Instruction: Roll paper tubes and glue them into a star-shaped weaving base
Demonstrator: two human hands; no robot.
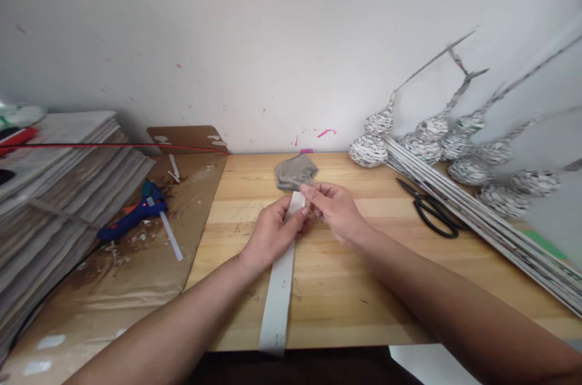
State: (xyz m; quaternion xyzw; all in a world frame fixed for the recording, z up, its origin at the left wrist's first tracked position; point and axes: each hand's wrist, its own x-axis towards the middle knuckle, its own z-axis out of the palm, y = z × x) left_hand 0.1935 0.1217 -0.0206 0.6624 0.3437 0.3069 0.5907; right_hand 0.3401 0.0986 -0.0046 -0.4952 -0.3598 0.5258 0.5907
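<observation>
A person's left hand grips a white strip near its far end; the right hand pinches the tip. The strip runs to the desk's near edge. They seem to be working that tip, which likely calls next for a steady left grip.

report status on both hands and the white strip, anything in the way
Left hand holding white strip, right hand at its far end. Strip reaches table's near edge. Grey cloth just beyond the hands, not lying over strip.
</observation>
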